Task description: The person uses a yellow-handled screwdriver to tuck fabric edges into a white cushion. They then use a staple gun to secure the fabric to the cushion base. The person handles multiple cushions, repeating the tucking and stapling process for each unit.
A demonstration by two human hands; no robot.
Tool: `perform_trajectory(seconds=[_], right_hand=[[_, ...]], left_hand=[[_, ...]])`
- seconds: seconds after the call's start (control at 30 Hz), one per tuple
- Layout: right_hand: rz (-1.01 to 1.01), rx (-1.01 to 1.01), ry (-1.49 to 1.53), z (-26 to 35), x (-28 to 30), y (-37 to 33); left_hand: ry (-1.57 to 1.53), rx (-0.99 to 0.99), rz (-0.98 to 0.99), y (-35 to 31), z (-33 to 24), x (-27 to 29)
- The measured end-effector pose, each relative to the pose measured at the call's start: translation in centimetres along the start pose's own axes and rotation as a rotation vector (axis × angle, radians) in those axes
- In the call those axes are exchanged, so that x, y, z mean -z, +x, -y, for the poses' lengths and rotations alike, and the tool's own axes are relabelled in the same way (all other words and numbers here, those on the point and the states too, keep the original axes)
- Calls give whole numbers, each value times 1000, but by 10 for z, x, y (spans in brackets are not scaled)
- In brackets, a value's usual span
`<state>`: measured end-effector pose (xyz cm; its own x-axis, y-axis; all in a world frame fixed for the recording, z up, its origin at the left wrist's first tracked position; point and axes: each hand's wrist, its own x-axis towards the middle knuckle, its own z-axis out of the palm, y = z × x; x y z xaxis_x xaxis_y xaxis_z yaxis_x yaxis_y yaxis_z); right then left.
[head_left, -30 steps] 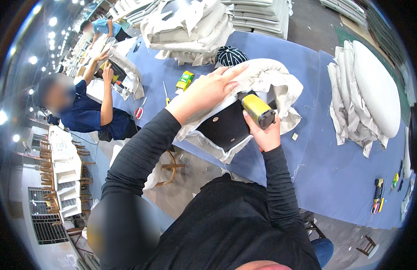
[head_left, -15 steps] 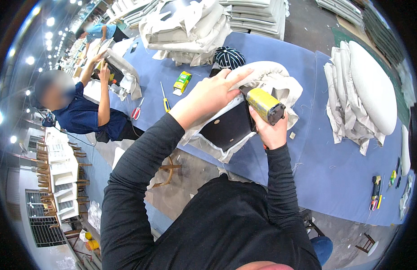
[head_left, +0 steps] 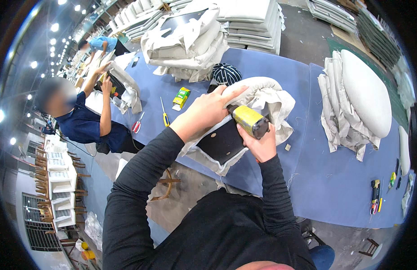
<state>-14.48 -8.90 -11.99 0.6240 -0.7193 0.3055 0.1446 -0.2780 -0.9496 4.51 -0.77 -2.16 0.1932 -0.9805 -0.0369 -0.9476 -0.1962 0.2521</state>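
A seat cushion in off-white fabric [head_left: 257,86] lies upside down on the blue table, its black base panel [head_left: 219,140] showing. My left hand [head_left: 209,108] grips its far left edge, the fingers over the folded fabric and the index finger stretched along the rim. In my right hand [head_left: 262,145] is a yellow and black staple gun [head_left: 250,120]. Its nose points at the cushion edge right beside my left fingers; whether it touches is hard to make out. Loose fabric bunches up to the right of the gun.
Behind stand a pile of covered cushions [head_left: 183,47] and a striped cap [head_left: 226,73]. A green-yellow box [head_left: 181,98], a screwdriver [head_left: 165,118] and scissors [head_left: 137,126] lie left. More cushions [head_left: 363,92] are stacked right. A co-worker [head_left: 85,118] works at the left.
The staple gun and my right hand have shifted a little left along the cushion edge. My left hand keeps its grip. The whole view has moved slightly.
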Motion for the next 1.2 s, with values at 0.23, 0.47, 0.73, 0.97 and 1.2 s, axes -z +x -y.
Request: perform_trajectory(seconds=[0.23, 0.47, 0.73, 0.97, 1.2], right_hand=[[42, 31, -62, 13, 0, 0], [103, -82, 74, -10, -21, -25], [0, -151, 76, -7, -14, -30], [-38, -83, 12, 9, -19, -30], [14, -162, 117, -1, -23, -32]], left_hand=[[-40, -114, 40, 1, 8, 6], [-377, 40, 26, -16, 68, -6], [46, -65, -94, -37, 25, -10], [56, -116, -143, -39, 25, -16], [-39, -66, -92, -36, 29, -19]])
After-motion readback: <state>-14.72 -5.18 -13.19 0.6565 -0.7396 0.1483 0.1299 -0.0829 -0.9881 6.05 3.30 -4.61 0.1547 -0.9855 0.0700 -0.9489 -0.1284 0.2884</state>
